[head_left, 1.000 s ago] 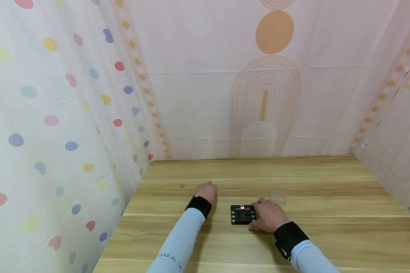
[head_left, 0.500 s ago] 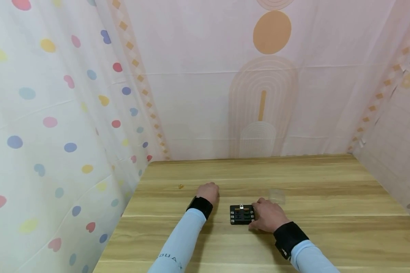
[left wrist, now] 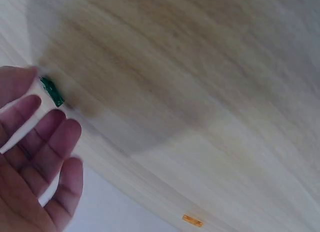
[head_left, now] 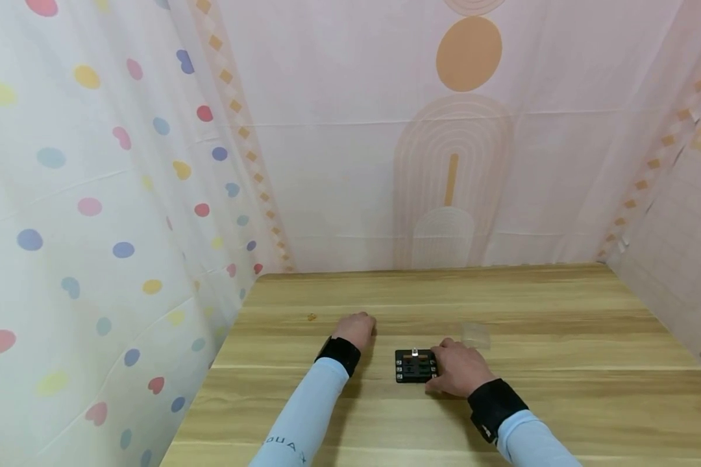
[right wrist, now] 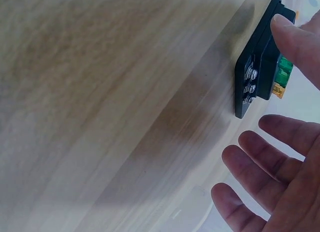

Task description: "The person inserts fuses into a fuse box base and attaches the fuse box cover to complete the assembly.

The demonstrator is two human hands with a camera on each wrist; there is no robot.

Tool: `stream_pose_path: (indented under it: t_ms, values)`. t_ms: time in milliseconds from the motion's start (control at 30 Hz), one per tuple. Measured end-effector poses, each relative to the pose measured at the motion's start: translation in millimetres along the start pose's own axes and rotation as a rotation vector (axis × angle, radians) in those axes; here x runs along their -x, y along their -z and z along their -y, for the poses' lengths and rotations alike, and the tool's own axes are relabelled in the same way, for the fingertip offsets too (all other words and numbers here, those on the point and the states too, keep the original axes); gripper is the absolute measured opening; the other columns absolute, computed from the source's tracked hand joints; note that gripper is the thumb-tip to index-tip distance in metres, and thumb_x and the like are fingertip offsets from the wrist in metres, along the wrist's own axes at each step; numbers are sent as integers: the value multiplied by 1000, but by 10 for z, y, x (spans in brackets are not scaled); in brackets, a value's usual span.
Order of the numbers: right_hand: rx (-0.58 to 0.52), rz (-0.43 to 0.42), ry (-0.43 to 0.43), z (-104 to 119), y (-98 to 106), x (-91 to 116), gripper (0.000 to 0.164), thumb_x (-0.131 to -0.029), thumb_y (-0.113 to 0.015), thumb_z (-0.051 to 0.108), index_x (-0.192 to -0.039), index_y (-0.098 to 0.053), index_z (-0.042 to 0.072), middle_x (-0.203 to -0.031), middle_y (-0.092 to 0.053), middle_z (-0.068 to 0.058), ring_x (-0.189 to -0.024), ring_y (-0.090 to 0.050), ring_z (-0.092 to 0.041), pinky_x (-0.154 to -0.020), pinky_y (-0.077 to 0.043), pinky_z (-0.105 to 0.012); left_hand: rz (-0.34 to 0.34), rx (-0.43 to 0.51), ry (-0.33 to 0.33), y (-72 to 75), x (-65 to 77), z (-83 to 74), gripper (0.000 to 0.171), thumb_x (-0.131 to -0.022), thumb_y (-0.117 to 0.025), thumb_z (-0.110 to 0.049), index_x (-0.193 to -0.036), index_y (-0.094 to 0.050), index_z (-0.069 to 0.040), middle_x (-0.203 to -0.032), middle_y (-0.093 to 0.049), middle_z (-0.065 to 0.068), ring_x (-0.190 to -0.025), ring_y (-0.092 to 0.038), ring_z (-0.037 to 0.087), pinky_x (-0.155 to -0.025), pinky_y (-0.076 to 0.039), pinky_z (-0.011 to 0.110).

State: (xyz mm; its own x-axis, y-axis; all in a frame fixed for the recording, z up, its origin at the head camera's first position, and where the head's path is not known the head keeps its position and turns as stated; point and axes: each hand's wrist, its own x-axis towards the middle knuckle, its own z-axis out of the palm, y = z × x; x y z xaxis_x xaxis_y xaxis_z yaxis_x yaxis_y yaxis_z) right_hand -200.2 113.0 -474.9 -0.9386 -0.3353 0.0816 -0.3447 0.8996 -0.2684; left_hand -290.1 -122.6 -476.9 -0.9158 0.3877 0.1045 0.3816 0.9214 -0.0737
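A black fuse box lies on the table, with green and orange blade fuses seated in it. My right hand holds its right end, the thumb on one side and the index finger by the far corner; the remaining fingers are spread. To the left, my left hand is low over the table. A loose green blade fuse shows right at its thumb and index fingertips, the fingers loosely bent. The head view hides this fuse behind the hand.
An orange fuse lies loose on the wooden table, left of my left hand. Behind my right hand is a clear plastic cover. Patterned curtains hang along the table's back and sides.
My left hand has shifted slightly to the right. My right hand and the fuse box have stayed in place.
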Motion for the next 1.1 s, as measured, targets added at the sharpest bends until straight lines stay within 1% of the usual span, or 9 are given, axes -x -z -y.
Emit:
stream_pose_path:
  t_ms: [33, 133, 200, 400, 567, 667, 800, 967, 1100]
  values:
    - [0, 1, 1, 2, -1, 0, 72, -67, -89, 43, -119, -67, -2, -110, -63, -14, -94, -61, -30, -81, -50, -52, -6, 5, 15, 2, 4, 2, 4, -89, -75, -16, -89, -72, -13, -84, -66, 0, -78, -64, 14, -67, -54, 29]
    - [-4, 8, 0, 13, -10, 2, 72, -68, -89, 43, -120, -66, -2, -112, -63, -15, -97, -61, -32, -83, -50, -53, -23, 11, 54, 13, 29, 1, 15, -88, -76, -24, -81, -70, -12, -77, -64, -1, -71, -62, 13, -63, -54, 31]
    - [-3, 12, -1, 19, -13, 3, 72, -68, -89, 42, -120, -66, -2, -112, -63, -15, -97, -61, -32, -83, -50, -54, -29, -6, 61, 12, 49, -2, 15, -88, -75, -21, -78, -69, -13, -74, -63, -1, -69, -62, 13, -63, -54, 31]
    - [-4, 10, 0, 24, -9, 3, 70, -68, -89, 42, -118, -67, 0, -109, -63, -14, -93, -61, -30, -81, -50, -52, -29, -41, 31, 19, 73, -5, 13, -87, -72, -4, -78, -69, -13, -76, -65, -2, -73, -64, 12, -64, -54, 30]
    - [-1, 7, 7, 22, 0, -1, 69, -67, -89, 42, -117, -67, 0, -109, -63, -14, -93, -61, -30, -80, -50, -53, 5, -17, 14, 25, 47, 6, 9, -87, -74, -5, -84, -73, -14, -85, -69, -1, -81, -65, 14, -69, -55, 31]
    - [1, 10, 8, 24, 8, -2, 69, -68, -89, 42, -118, -67, 0, -109, -63, -14, -94, -61, -30, -80, -50, -53, 16, -17, -4, 13, 29, 17, 11, -86, -75, -4, -87, -75, -15, -88, -69, -1, -84, -66, 14, -70, -55, 31]
    - [13, 11, 12, 26, 10, -8, 70, -68, -89, 43, -119, -67, -1, -110, -63, -15, -94, -61, -30, -80, -51, -52, 26, -23, -27, 29, 32, 17, 12, -87, -74, -5, -90, -75, -16, -89, -70, -2, -83, -65, 14, -68, -54, 28]
    - [20, 8, 13, 24, 9, -16, 71, -68, -89, 44, -118, -67, 0, -110, -63, -14, -93, -61, -29, -79, -52, -50, 10, -11, -44, 38, 46, 19, 9, -89, -73, -7, -90, -75, -16, -85, -70, -3, -80, -65, 12, -67, -53, 27]
    - [11, 14, 8, 33, 14, -9, 70, -68, -89, 43, -118, -68, 0, -110, -63, -14, -91, -61, -28, -79, -52, -51, 12, 20, -20, 27, 36, 26, 8, -89, -72, -7, -88, -74, -15, -85, -69, -3, -79, -65, 12, -67, -54, 27]
